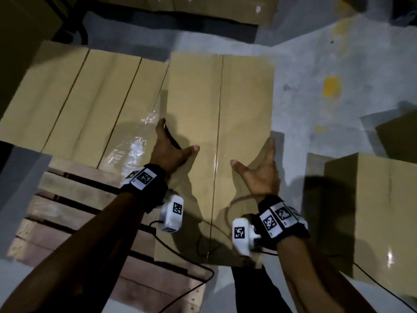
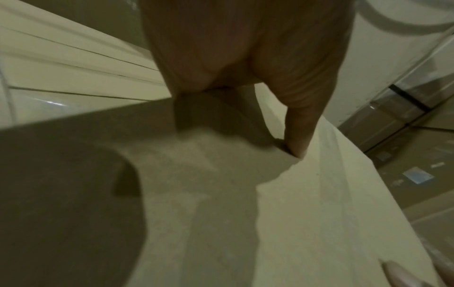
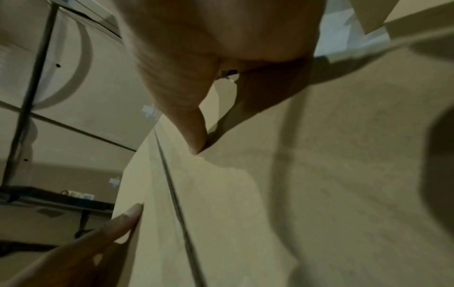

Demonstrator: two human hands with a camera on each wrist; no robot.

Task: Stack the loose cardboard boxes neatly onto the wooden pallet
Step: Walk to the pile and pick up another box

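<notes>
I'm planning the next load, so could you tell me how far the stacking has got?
Done: a row of boxes lies on the pallet. In hand: the left hand and right hand press one box between them beside that row. Left: a loose box on the floor, perhaps more.

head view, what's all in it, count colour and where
held box: one, tan, between both grips, right of the row
row of boxes: count unclear, tan, on the pallet, left
pallet: one, brown wood, lower left
floor boxes: at least two, tan, on the floor at right
back boxes: count unclear, tan, top edge
floor: grey with yellow patches
cables: black, trailing from the wrists
wrist cameras: two, white with black markers, under the wrists
left grip: on the held box's left side, thumb on top
right grip: on the held box's right side, thumb on top
</notes>
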